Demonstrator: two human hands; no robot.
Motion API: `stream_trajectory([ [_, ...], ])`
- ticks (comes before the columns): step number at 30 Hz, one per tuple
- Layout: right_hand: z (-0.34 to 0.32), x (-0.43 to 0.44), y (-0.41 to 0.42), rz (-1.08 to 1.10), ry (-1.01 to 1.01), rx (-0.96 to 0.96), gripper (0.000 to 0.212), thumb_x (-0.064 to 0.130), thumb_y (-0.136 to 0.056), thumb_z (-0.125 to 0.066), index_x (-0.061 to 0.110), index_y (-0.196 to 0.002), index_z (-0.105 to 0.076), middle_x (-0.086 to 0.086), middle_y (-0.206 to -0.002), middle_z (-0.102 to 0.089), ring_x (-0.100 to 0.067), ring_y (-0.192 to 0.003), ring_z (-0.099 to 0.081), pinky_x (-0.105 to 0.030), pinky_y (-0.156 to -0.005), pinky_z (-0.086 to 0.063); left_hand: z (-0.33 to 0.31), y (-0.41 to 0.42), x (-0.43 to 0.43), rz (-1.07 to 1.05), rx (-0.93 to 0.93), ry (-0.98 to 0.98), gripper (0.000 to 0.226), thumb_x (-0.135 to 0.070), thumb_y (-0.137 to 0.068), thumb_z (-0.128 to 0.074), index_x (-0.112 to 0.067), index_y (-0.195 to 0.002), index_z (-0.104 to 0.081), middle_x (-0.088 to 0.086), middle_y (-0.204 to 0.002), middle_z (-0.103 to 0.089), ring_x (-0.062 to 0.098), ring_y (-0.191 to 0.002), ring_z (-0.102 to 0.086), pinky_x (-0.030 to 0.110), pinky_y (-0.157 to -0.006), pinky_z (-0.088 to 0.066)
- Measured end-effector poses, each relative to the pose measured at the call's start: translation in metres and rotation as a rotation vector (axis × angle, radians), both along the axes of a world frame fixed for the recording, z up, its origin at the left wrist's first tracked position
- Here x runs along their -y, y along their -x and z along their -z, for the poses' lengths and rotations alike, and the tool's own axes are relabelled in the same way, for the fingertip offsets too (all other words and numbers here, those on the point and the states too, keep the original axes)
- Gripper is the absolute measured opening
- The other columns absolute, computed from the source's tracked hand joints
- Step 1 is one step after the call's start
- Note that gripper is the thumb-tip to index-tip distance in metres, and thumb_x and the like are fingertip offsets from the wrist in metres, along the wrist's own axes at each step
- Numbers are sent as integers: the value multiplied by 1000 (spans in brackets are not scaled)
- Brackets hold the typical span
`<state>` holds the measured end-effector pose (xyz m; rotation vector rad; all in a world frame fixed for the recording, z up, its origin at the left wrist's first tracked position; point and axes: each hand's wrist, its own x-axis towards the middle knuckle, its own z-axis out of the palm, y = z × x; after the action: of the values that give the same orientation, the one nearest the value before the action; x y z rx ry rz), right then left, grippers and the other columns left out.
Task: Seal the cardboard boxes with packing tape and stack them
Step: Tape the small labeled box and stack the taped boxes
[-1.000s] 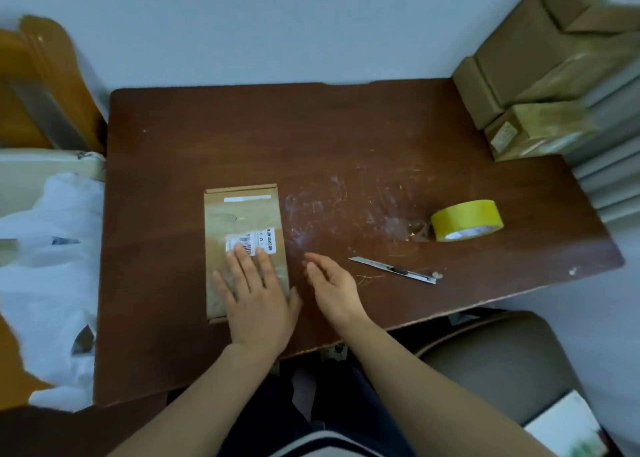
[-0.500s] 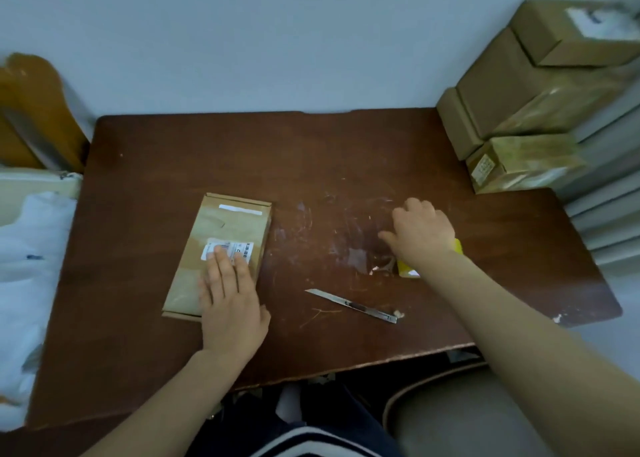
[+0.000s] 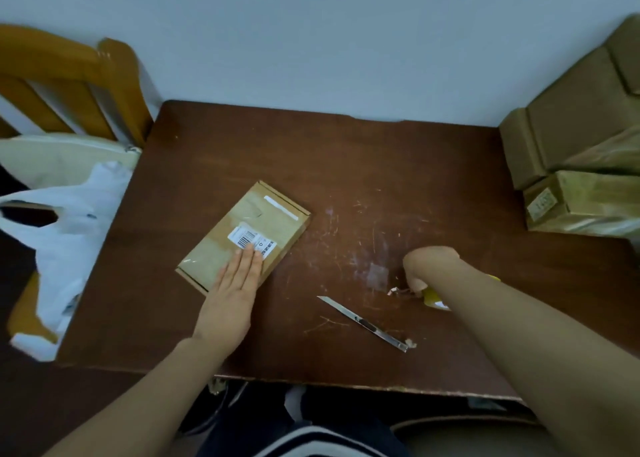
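One box cutter (image 3: 367, 325) lies nearest the front edge of the surface (image 3: 346, 166). The left hand (image 3: 235, 283) has its grip released, fingers flat on the near end of one cardboard box (image 3: 266, 211) angled left of centre. The right hand (image 3: 427, 266) has its grip curled over one yellow tape roll (image 3: 431, 295), mostly hidden by the forearm. Beyond, bare surface runs to the wall. At least three stacked boxes (image 3: 571, 127) crowd the far right edge.

Nothing here that you can actually read. The flat cardboard box (image 3: 221, 249) carries a white label (image 3: 250, 239) with a barcode and small print, too fine to make out, and your left hand (image 3: 235, 290) has its fingertips on the label's near edge. Over on the right, the side label (image 3: 541, 203) on the lower stacked box (image 3: 595, 193) is just a blur.
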<state>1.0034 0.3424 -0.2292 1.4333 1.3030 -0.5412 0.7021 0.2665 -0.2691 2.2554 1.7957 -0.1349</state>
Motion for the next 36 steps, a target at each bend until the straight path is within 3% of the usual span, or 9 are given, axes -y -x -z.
stream_trajectory([
  [6, -19, -12, -1, 121, 79, -86, 24, 19, -89, -59, 3, -108, -59, -11, -122, -52, -28, -109, -61, -37, -94, -51, -12, 5, -2, -15, 142, 9, 79, -16, -94, -50, -14, -148, 9, -1, -155, 15, 13, -142, 19, 26, -113, 17],
  [11, -28, -14, 2, 329, 156, -75, 43, 14, -94, -50, -9, -130, -45, -17, -111, -62, -28, -98, -66, -40, -97, -50, -13, 10, -6, -42, 96, 23, 71, -20, -99, -42, -11, -150, 7, 6, -158, 14, 14, -141, 20, 28, -114, 15],
  [15, -21, -12, -3, 402, 125, -87, 46, 26, -95, -57, -4, -129, -51, -14, -128, -60, -26, -88, -64, -38, -92, -52, -12, 17, -10, -13, 83, 42, 72, -20, -99, -42, -11, -151, 7, 7, -159, 13, 19, -146, 13, 31, -118, 11],
  [20, -19, 0, -3, 160, -6, -125, 38, 19, -101, -45, 0, -134, -51, -12, -136, -52, -29, -117, -54, -35, -95, -45, -16, 26, -13, 51, 45, 91, 74, -21, -97, -44, -12, -151, 7, 6, -159, 15, 17, -146, 16, 32, -118, 11],
  [23, -33, 1, 9, 144, -41, -110, 36, 9, -100, -44, -2, -134, -49, -14, -133, -53, -29, -104, -56, -35, -86, -49, -29, 20, -11, -16, 244, 115, 77, -30, -93, -54, -11, -152, -8, 4, -160, 1, 15, -146, 6, 29, -117, 5],
  [26, -55, -3, 24, 140, -120, -161, 33, 0, -94, -43, -1, -125, -54, -9, -103, -58, -28, -85, -62, -36, -73, -52, -50, -10, -3, -251, 714, 88, 52, -20, -91, -58, -14, -140, -44, -5, -140, -45, 15, -133, -38, 32, -109, -34],
  [29, -81, -5, 41, 126, -216, -199, 20, 13, -95, -52, 7, -113, -60, 0, -87, -62, -21, -77, -67, -38, -78, -58, -72, -56, -5, -781, 1172, 762, 29, -23, -96, -46, -10, -116, -62, 2, -103, -70, 13, -89, -63, 23, -69, -51],
  [32, -123, -5, 53, 120, -396, -334, 23, 31, -97, -47, 20, -86, -64, 4, -81, -62, -19, -79, -64, -35, -76, -54, -87, -82, -17, -1087, 1452, 1455, 65, -51, -94, -36, 7, -113, -58, 22, -96, -71, 24, -75, -63, 28, -55, -47],
  [36, -165, 9, 64, 215, -459, -565, 26, 36, -99, -46, 23, -89, -66, 8, -77, -60, -8, -70, -55, -23, -57, -41, -93, -91, -27, -1166, 1733, 1614, 83, -66, -81, -50, 8, -115, -58, 20, -95, -69, 27, -78, -64, 27, -59, -46],
])
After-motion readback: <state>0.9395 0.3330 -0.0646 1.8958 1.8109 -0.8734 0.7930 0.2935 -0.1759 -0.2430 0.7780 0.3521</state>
